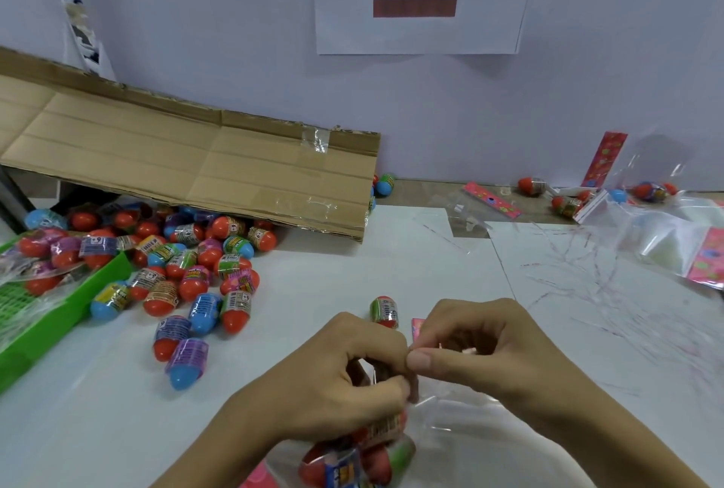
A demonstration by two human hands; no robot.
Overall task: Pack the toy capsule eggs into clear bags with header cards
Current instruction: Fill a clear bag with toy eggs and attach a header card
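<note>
At the bottom centre lies a clear bag (454,425) with several capsule eggs (364,456) inside it. My left hand (333,381) and my right hand (482,346) meet above it, both pinching the bag's top edge between thumb and fingers. A pink header card (418,327) peeks out just behind my right fingers. One loose egg (384,311) lies right behind my hands. A big heap of red, blue and purple eggs (188,272) covers the table at the left.
A green plastic tray (58,315) with eggs stands at the left edge. A flattened cardboard box (196,162) leans over the heap. Clear bags and pink header cards (493,199) with a few eggs lie at the back right, near the wall.
</note>
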